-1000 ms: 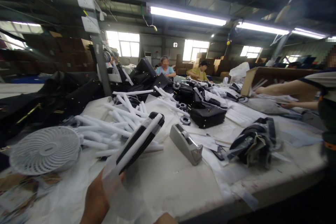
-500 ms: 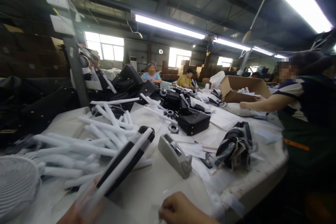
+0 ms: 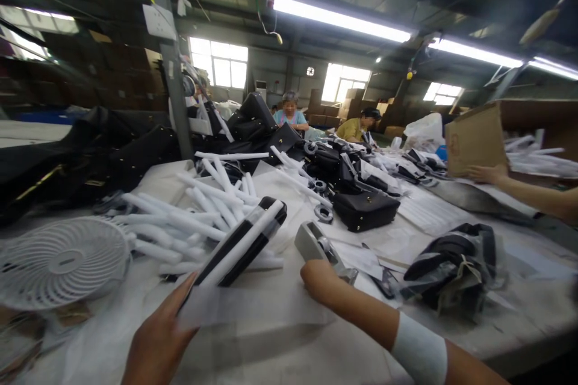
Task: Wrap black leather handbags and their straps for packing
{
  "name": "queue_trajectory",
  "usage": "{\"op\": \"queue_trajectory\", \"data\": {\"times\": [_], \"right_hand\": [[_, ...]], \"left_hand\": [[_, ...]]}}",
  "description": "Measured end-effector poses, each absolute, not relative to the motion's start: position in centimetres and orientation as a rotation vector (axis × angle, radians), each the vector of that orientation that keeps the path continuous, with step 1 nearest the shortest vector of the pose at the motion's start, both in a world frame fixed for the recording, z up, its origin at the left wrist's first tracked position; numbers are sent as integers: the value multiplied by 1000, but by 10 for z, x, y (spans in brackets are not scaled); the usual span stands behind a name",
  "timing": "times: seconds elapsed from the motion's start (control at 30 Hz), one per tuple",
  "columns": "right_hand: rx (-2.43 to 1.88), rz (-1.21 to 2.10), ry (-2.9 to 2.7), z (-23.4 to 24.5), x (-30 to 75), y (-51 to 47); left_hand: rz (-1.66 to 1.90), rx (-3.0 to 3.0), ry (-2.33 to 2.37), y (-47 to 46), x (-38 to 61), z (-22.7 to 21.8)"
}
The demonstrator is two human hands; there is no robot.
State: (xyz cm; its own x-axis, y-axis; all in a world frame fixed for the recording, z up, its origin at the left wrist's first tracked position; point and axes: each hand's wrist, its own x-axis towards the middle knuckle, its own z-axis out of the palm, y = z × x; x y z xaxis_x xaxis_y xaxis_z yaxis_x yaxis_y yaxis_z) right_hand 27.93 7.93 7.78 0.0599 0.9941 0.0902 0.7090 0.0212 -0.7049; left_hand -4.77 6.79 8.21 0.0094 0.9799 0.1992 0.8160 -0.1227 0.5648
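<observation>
Your left hand [image 3: 158, 334], its forearm out of frame, grips the black strip [image 3: 240, 266], which slants up and away from those fingers; a cloudy sheet [image 3: 257, 307] blurs its near end. Your right hand [image 3: 320, 280] bends inward, fingers hidden, their grip impossible to tell, partly covering the tape dispenser [image 3: 310, 242] just beyond.

Single head view, close above the worktable [image 3: 325, 349], forward and slightly down across it.
</observation>
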Motion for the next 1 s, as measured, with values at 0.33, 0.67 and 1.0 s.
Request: {"op": "queue_trajectory", "data": {"times": [0.33, 0.67, 1.0], "right_hand": [[-925, 328, -2594, 48, 251, -6], [-1510, -144, -2010, 3, 283, -28], [-1986, 219, -2097, 40, 288, 5]], "left_hand": [[854, 2094, 1813, 67, -49, 72], [839, 2165, 1872, 67, -54, 64], [838, 2079, 1788, 69, -51, 78]]}}
